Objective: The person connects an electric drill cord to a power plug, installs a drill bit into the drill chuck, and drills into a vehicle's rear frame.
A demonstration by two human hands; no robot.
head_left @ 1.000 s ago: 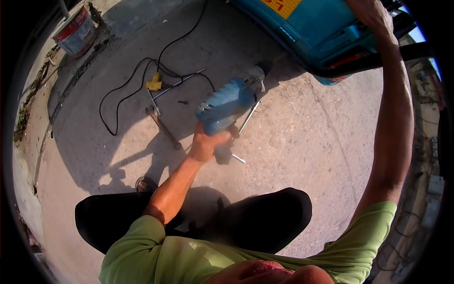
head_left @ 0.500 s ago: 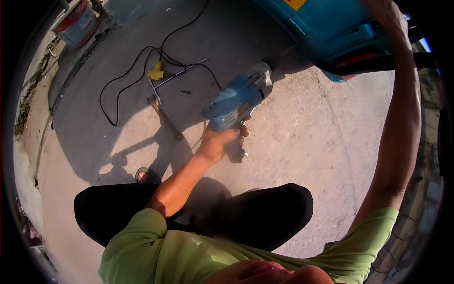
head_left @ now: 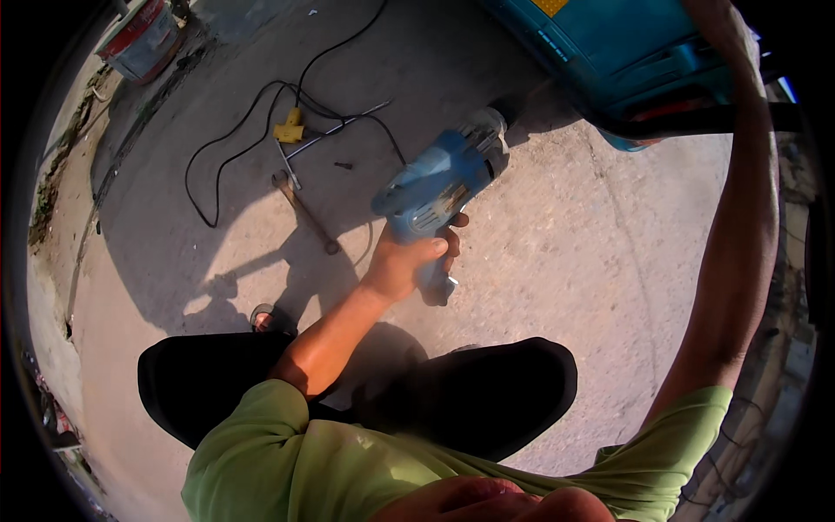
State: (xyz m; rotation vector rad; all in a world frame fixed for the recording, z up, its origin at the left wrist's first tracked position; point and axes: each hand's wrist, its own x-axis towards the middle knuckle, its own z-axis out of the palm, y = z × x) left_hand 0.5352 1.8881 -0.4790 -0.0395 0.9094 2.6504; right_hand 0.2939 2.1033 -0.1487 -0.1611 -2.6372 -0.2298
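The left hand (head_left: 407, 261) grips a blue power drill (head_left: 444, 184) by its handle over concrete (head_left: 531, 270), nose toward the teal machine (head_left: 609, 52); near that is the right hand (head_left: 722, 22) (its grasp I cannot tell).

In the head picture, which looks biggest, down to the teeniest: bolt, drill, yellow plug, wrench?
1. Drill
2. Wrench
3. Yellow plug
4. Bolt

The drill looks nearer the camera, which may make it seem extra big.
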